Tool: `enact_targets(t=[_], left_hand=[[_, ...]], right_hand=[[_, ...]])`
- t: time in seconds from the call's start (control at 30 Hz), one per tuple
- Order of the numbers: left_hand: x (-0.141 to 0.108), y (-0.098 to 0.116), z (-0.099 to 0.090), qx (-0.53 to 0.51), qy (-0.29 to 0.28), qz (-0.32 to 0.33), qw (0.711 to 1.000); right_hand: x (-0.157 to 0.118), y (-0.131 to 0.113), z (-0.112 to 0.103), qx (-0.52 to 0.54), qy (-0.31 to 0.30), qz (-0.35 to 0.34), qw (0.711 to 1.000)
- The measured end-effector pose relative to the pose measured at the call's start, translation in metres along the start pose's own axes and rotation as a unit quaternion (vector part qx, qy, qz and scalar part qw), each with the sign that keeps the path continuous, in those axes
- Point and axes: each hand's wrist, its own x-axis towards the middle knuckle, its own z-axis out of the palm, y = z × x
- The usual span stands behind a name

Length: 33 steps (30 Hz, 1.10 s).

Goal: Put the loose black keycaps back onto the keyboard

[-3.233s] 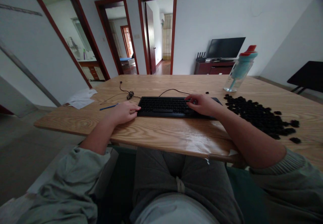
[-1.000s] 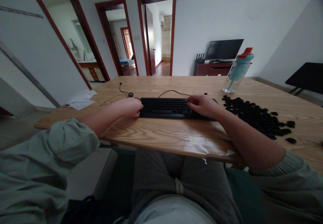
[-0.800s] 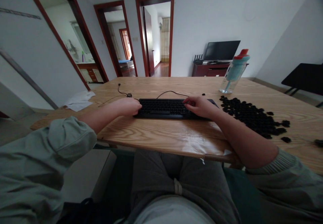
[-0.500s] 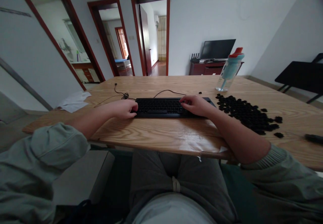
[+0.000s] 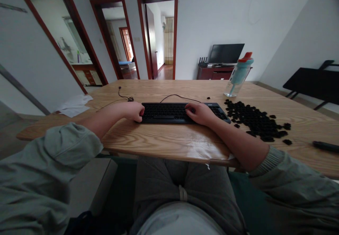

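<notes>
A black keyboard point(image 5: 166, 112) lies flat on the wooden table, with a cable running from its back edge. My left hand point(image 5: 135, 112) is at its left end, fingers curled against the edge as if gripping it. Over the right part of the keys is my right hand point(image 5: 198, 112), its fingers bent and close together; whatever is under the fingertips is hidden. To the right of the keyboard, many small black pieces point(image 5: 258, 122) are spread in a heap. One small black piece point(image 5: 208, 98) lies apart behind the keyboard.
A water bottle point(image 5: 237, 76) with a red cap stands behind the heap. Crumpled white paper point(image 5: 74, 106) and a coiled cable point(image 5: 129, 99) are at the left. A dark slim object point(image 5: 325, 146) lies at the right edge. The table point(image 5: 159, 139) ends near my lap.
My right hand has shifted left over the keys, uncovering more of the keyboard's right end. The left fingers look more tightly curled. The view has moved slightly.
</notes>
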Motion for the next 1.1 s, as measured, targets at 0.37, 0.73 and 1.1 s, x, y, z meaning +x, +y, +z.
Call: enact_targets(t=[0.37, 0.73, 1.1], left_hand=[[-0.009, 0.024, 0.001, 0.084, 0.056, 0.013, 0.995], [-0.005, 0.020, 0.003, 0.049, 0.046, -0.008, 0.998], [-0.018, -0.022, 0.016, -0.134, 0.235, 0.001, 0.963]], right_hand=[[-0.001, 0.001, -0.001, -0.003, -0.005, -0.013, 1.000], [-0.002, -0.002, -0.002, 0.001, -0.010, -0.020, 1.000], [0.000, -0.002, -0.012, 0.025, 0.020, -0.012, 0.999]])
